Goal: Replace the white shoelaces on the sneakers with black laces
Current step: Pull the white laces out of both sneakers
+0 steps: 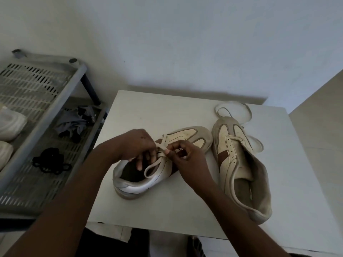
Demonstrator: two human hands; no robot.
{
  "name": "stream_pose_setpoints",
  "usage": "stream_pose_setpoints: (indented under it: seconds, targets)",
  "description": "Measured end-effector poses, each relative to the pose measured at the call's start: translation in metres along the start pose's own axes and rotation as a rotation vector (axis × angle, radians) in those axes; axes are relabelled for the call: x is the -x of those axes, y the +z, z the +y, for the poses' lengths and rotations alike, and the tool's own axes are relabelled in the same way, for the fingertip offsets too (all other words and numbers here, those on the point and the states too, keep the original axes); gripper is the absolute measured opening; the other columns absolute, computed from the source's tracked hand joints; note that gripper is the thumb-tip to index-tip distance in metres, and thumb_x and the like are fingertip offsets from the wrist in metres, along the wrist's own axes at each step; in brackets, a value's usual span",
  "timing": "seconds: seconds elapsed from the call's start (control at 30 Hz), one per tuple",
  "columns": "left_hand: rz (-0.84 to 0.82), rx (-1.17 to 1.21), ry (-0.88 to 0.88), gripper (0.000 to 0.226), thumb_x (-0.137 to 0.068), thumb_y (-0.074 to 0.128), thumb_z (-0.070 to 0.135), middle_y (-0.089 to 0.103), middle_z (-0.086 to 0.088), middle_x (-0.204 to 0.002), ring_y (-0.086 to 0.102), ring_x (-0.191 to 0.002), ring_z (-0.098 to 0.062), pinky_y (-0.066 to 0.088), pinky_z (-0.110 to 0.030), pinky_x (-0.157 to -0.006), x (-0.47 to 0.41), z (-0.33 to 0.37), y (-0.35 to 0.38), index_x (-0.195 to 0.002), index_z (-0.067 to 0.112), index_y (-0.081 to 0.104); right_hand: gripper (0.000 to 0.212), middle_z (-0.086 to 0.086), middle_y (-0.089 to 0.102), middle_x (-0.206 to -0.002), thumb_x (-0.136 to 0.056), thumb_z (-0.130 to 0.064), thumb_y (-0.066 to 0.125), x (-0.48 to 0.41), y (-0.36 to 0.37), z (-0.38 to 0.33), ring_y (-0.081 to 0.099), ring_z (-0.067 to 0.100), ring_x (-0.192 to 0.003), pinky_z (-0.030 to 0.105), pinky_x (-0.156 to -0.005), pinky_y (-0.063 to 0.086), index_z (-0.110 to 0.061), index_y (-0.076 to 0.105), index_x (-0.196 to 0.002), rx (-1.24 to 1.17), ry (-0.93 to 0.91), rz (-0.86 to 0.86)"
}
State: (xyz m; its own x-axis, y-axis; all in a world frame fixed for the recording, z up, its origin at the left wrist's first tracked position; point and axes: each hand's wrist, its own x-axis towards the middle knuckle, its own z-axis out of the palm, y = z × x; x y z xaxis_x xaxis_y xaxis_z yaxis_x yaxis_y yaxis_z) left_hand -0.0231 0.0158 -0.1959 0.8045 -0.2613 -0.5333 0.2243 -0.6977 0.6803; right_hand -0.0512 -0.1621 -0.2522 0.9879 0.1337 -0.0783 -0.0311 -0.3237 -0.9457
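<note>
On the small white table [167,206] the left sneaker [148,175] lies on its side with its opening toward the near-left, and both hands work at its eyelets. One view only, from the head: the left hand [137,145] is curled over the tongue area, fingers pinching the white lace [161,147]; the right hand [187,154] pinches the same lace just beside it, a loose loop hanging toward the shoe's opening. To the right, the other sneaker [239,164] already looks unlaced, and its pulled lace [233,112] lies coiled at the far edge of the table. A dark bundle, probably the black laces [51,161], sits well apart on the grey rack [55,108] at left. My judgement is that the step is drawing the white lace out; it goes best by loosening one crossing at a time, holding the shoe steady with one hand and pulling straight through each eyelet so nothing snags.
</note>
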Motion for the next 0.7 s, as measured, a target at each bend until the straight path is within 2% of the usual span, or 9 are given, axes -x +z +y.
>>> stream_pose_setpoints:
  seconds: [0.07, 0.17, 0.23, 0.3, 0.4, 0.47, 0.53, 0.6, 0.7]
  targets:
    - [0.094, -0.072, 0.034, 0.032, -0.088, 0.053, 0.01, 0.066, -0.003, -0.053, 0.053, -0.039, -0.015, 0.041, -0.024, -0.047, -0.002, 0.0, 0.001, -0.059, 0.01, 0.066, 0.009, -0.006, 0.07, -0.081, -0.088, -0.024, 0.068, -0.001, -0.003, -0.004, 0.063, 0.005, -0.077, 0.022, -0.07, 0.05, -0.02, 0.068, -0.08, -0.098, 0.047, 0.042]
    - [0.102, -0.18, -0.001, 0.031, -0.088, 0.066, 0.029, 0.059, 0.005, -0.044, 0.047, -0.035, -0.004, 0.041, -0.02, -0.044, -0.006, -0.005, 0.005, -0.06, 0.016, 0.065, 0.017, -0.008, 0.066, -0.075, -0.092, -0.008, 0.058, -0.014, -0.022, -0.017, 0.057, 0.001, -0.066, 0.015, -0.061, 0.044, -0.018, 0.061, -0.079, -0.397, 0.061, 0.147]
    - [0.075, -0.164, -0.016, 0.031, -0.087, 0.067, 0.032, 0.058, 0.005, -0.045, 0.047, -0.036, -0.004, 0.041, -0.018, -0.045, -0.007, -0.008, 0.005, -0.061, 0.015, 0.065, 0.025, -0.006, 0.061, -0.075, -0.095, -0.001, 0.049, -0.027, -0.05, -0.028, 0.051, 0.003, -0.062, 0.016, -0.056, 0.04, -0.019, 0.056, -0.08, -0.689, 0.027, 0.307]
    - [0.067, -0.153, -0.001, 0.029, -0.086, 0.067, 0.028, 0.059, 0.001, -0.048, 0.048, -0.039, -0.006, 0.041, -0.019, -0.046, -0.006, -0.012, 0.003, -0.061, 0.014, 0.065, 0.022, -0.002, 0.055, -0.071, -0.1, -0.006, 0.046, -0.037, -0.081, -0.034, 0.049, 0.007, -0.059, 0.018, -0.054, 0.039, -0.015, 0.053, -0.08, -0.867, -0.021, 0.485]
    - [0.118, -0.175, 0.105, 0.024, -0.08, 0.07, 0.019, 0.059, -0.003, -0.055, 0.047, -0.051, -0.007, 0.04, -0.025, -0.055, -0.008, -0.014, 0.003, -0.058, 0.018, 0.06, 0.015, 0.001, 0.057, -0.073, -0.1, -0.009, 0.049, -0.037, -0.095, -0.021, 0.057, 0.008, -0.062, 0.021, -0.061, 0.047, -0.011, 0.056, -0.087, -0.646, 0.007, 0.601]
    - [0.158, -0.17, 0.177, 0.021, -0.077, 0.072, 0.014, 0.048, 0.007, -0.05, 0.04, -0.051, -0.004, 0.035, -0.024, -0.057, -0.009, -0.014, 0.004, -0.065, 0.022, 0.057, 0.007, 0.002, 0.066, -0.082, -0.097, -0.005, 0.053, -0.034, -0.083, -0.01, 0.066, 0.012, -0.072, 0.025, -0.071, 0.054, -0.009, 0.059, -0.099, -0.453, 0.089, 0.462]
    - [0.161, -0.155, 0.227, 0.018, -0.075, 0.07, 0.008, 0.042, 0.011, -0.048, 0.037, -0.05, -0.005, 0.033, -0.019, -0.055, -0.01, -0.013, 0.007, -0.078, 0.023, 0.06, 0.021, 0.002, 0.071, -0.093, -0.093, -0.01, 0.06, -0.029, -0.066, -0.007, 0.071, 0.015, -0.084, 0.028, -0.081, 0.056, -0.01, 0.059, -0.114, -0.255, 0.146, 0.212]
    - [0.173, -0.187, 0.286, 0.021, -0.074, 0.07, 0.006, 0.042, 0.012, -0.047, 0.039, -0.05, -0.006, 0.033, -0.015, -0.054, -0.013, -0.015, 0.008, -0.081, 0.025, 0.064, 0.031, -0.001, 0.07, -0.104, -0.089, -0.017, 0.068, -0.024, -0.05, -0.005, 0.069, 0.009, -0.091, 0.024, -0.083, 0.054, -0.016, 0.061, -0.119, 0.024, 0.108, 0.049]
    - [0.241, -0.241, 0.342, 0.021, -0.071, 0.074, 0.01, 0.049, 0.015, -0.053, 0.045, -0.053, -0.007, 0.036, -0.016, -0.055, -0.018, -0.019, 0.008, -0.075, 0.029, 0.067, 0.022, -0.007, 0.063, -0.104, -0.083, -0.017, 0.073, -0.014, -0.028, -0.005, 0.06, 0.004, -0.092, 0.02, -0.077, 0.049, -0.022, 0.065, -0.103, 0.309, -0.095, 0.125]
